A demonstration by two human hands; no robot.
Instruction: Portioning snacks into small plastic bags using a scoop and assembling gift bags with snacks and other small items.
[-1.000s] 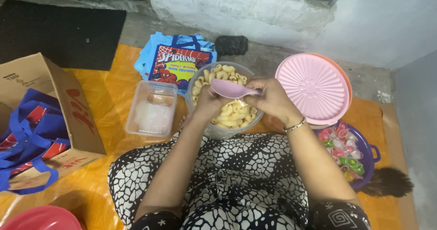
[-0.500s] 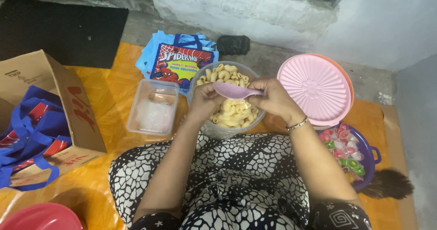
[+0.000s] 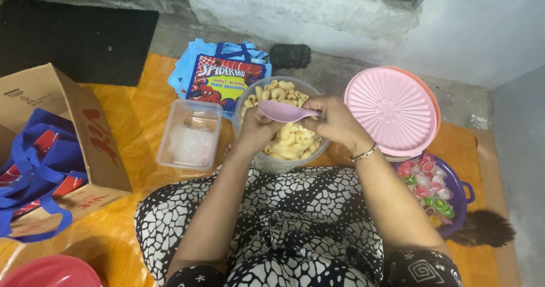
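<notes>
A clear round tub (image 3: 245, 98) full of pale macaroni-shaped crackers (image 3: 295, 139) sits on the orange mat in front of my knees. My right hand (image 3: 335, 122) grips the handle of a pink plastic scoop (image 3: 281, 111) held level over the tub. My left hand (image 3: 255, 131) rests at the tub's near left rim, fingers curled just under the scoop's bowl; what it holds is hidden.
A clear rectangular container (image 3: 190, 133) stands left of the tub. A pink round lid (image 3: 390, 111) stands to the right, above a purple basin of coloured jelly cups (image 3: 434, 193). Blue printed bags (image 3: 218, 74) lie behind; a cardboard box with blue bags (image 3: 45, 151) is far left.
The hands and scoop have stayed over the tub with only slight shifts. The view has barely moved.
</notes>
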